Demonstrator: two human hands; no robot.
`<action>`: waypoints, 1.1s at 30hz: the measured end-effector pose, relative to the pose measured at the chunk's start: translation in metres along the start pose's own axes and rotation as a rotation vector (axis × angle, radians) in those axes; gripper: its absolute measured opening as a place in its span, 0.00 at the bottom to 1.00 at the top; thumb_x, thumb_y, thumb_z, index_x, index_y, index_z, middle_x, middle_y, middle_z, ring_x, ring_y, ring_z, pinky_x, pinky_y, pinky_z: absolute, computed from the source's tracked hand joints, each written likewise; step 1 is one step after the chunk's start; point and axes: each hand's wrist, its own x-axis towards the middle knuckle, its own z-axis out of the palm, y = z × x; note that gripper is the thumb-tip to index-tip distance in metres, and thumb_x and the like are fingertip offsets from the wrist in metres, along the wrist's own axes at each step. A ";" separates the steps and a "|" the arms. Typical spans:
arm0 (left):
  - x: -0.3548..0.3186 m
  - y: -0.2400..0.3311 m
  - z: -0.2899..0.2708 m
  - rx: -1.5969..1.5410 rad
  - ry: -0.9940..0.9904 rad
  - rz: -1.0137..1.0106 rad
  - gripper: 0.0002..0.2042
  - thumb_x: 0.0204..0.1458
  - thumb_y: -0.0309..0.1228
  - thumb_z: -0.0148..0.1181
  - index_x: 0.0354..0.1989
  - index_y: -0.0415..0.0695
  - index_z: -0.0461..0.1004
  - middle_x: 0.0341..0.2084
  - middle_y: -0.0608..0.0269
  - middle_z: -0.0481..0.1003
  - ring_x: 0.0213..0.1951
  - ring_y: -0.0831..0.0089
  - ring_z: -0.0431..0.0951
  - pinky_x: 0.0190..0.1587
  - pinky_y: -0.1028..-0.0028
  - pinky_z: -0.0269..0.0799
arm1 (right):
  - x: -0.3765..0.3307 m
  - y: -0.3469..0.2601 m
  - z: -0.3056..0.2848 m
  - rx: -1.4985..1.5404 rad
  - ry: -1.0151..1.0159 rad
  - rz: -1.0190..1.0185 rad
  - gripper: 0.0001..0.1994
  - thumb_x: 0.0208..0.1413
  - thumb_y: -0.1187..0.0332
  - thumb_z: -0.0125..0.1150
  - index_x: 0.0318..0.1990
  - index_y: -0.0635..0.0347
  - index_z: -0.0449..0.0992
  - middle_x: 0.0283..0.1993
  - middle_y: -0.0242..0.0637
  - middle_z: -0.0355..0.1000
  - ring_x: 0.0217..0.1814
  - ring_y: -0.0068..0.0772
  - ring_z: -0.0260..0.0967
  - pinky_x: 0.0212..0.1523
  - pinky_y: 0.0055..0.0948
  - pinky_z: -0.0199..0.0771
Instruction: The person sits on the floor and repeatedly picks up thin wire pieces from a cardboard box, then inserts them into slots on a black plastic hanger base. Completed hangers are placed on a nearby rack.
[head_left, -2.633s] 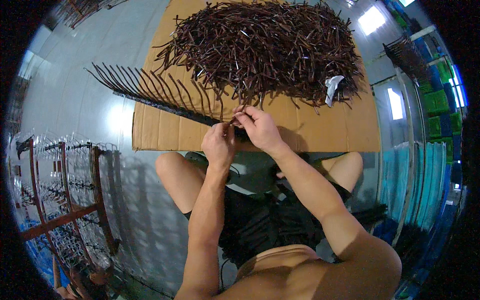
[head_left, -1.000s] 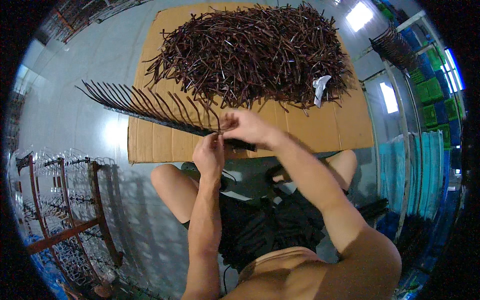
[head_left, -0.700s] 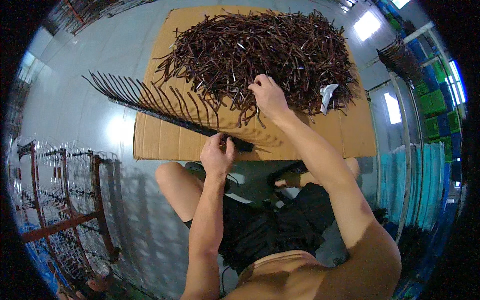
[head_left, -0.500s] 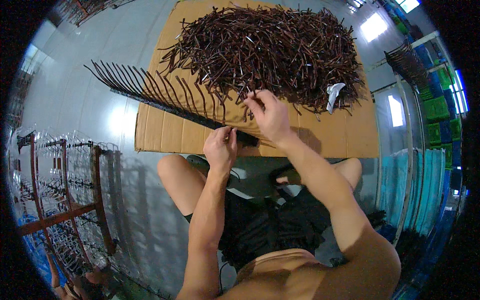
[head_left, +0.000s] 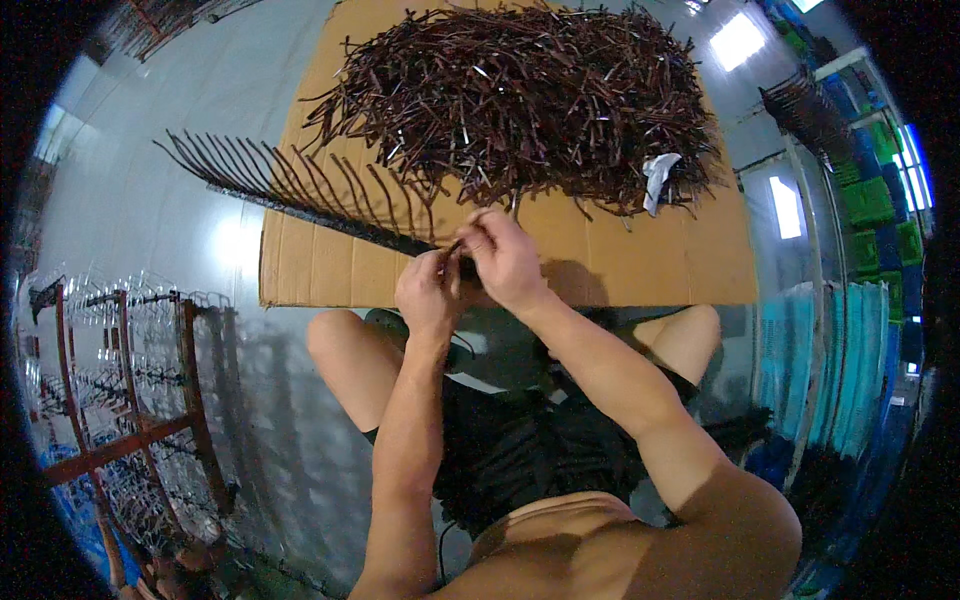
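A long dark bar (head_left: 330,222) slants over the left part of a cardboard sheet (head_left: 640,270), with a row of thin, bent brown rods standing up along it. My left hand (head_left: 427,293) is closed at the bar's near right end, fingertips pinched together. Right beside it, my right hand (head_left: 508,262) pinches a short brown rod, mostly hidden by the fingers, against the bar's end. The two sets of fingertips nearly touch. Just beyond lies a big heap of loose brown rods (head_left: 540,95), tangled together.
A crumpled white scrap (head_left: 658,182) lies on the heap's right side. At left stands a brown rack (head_left: 130,440) with rows of wire hooks. Teal sheets (head_left: 850,370) hang at right, near green crates (head_left: 868,203). Another bar with bristling rods (head_left: 805,112) is at upper right.
My right hand has come from the heap's near edge down and left to the bar's end, meeting my left hand. My left hand stays at the bar, shifted slightly left in view.
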 end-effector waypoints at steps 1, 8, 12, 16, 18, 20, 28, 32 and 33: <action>-0.001 -0.003 0.000 0.007 -0.007 0.003 0.06 0.49 0.31 0.62 0.30 0.42 0.76 0.27 0.57 0.77 0.29 0.59 0.77 0.33 0.66 0.73 | -0.004 -0.007 -0.002 -0.192 -0.014 -0.150 0.07 0.56 0.66 0.58 0.37 0.60 0.72 0.37 0.42 0.72 0.38 0.49 0.72 0.35 0.37 0.74; 0.002 0.001 -0.013 0.018 -0.084 -0.263 0.10 0.52 0.33 0.61 0.34 0.38 0.78 0.27 0.49 0.79 0.29 0.59 0.80 0.32 0.69 0.73 | 0.043 0.026 -0.065 -0.348 -0.108 0.040 0.14 0.51 0.65 0.63 0.41 0.65 0.74 0.43 0.47 0.70 0.45 0.49 0.69 0.45 0.41 0.71; -0.005 0.010 -0.002 0.029 -0.027 -0.062 0.09 0.50 0.34 0.60 0.33 0.41 0.78 0.27 0.56 0.78 0.29 0.59 0.78 0.34 0.67 0.74 | 0.058 0.055 -0.095 -0.759 0.024 0.071 0.14 0.55 0.69 0.58 0.47 0.62 0.68 0.40 0.48 0.70 0.45 0.52 0.69 0.43 0.43 0.71; -0.002 0.008 0.000 0.101 -0.053 -0.040 0.08 0.49 0.32 0.62 0.32 0.40 0.77 0.27 0.56 0.77 0.30 0.59 0.78 0.34 0.67 0.74 | 0.062 0.058 -0.087 -0.486 -0.077 0.350 0.15 0.53 0.71 0.61 0.46 0.65 0.69 0.38 0.43 0.73 0.39 0.42 0.72 0.39 0.38 0.72; -0.002 0.009 -0.004 0.054 -0.038 -0.034 0.07 0.47 0.30 0.63 0.31 0.40 0.77 0.27 0.56 0.77 0.30 0.59 0.77 0.34 0.67 0.73 | 0.054 0.044 -0.078 -0.064 -0.110 0.656 0.15 0.52 0.72 0.62 0.46 0.67 0.71 0.38 0.39 0.74 0.37 0.34 0.72 0.36 0.34 0.72; -0.003 0.005 -0.002 0.040 -0.008 0.017 0.06 0.47 0.30 0.63 0.30 0.41 0.76 0.27 0.56 0.77 0.29 0.58 0.77 0.34 0.67 0.73 | 0.044 0.033 -0.071 0.282 -0.180 0.804 0.14 0.51 0.72 0.62 0.45 0.66 0.73 0.34 0.34 0.74 0.32 0.24 0.68 0.32 0.28 0.70; 0.001 0.007 -0.004 0.056 -0.041 0.051 0.06 0.50 0.30 0.62 0.32 0.42 0.76 0.26 0.54 0.76 0.28 0.58 0.77 0.32 0.66 0.72 | -0.001 0.016 -0.016 0.109 -0.205 0.346 0.13 0.51 0.68 0.62 0.41 0.68 0.76 0.35 0.42 0.78 0.38 0.33 0.75 0.41 0.29 0.71; 0.000 0.005 -0.002 0.046 -0.055 0.019 0.06 0.50 0.30 0.61 0.32 0.42 0.76 0.27 0.54 0.76 0.29 0.57 0.77 0.33 0.66 0.72 | -0.006 0.017 -0.011 -0.002 -0.160 0.286 0.12 0.52 0.67 0.62 0.39 0.66 0.76 0.36 0.43 0.76 0.38 0.34 0.74 0.41 0.28 0.72; 0.000 0.005 -0.001 0.056 -0.060 0.013 0.06 0.50 0.30 0.61 0.32 0.42 0.76 0.27 0.54 0.76 0.29 0.57 0.77 0.33 0.66 0.72 | -0.005 0.014 -0.012 0.019 -0.174 0.304 0.10 0.52 0.70 0.62 0.39 0.67 0.76 0.36 0.39 0.76 0.38 0.28 0.73 0.42 0.26 0.71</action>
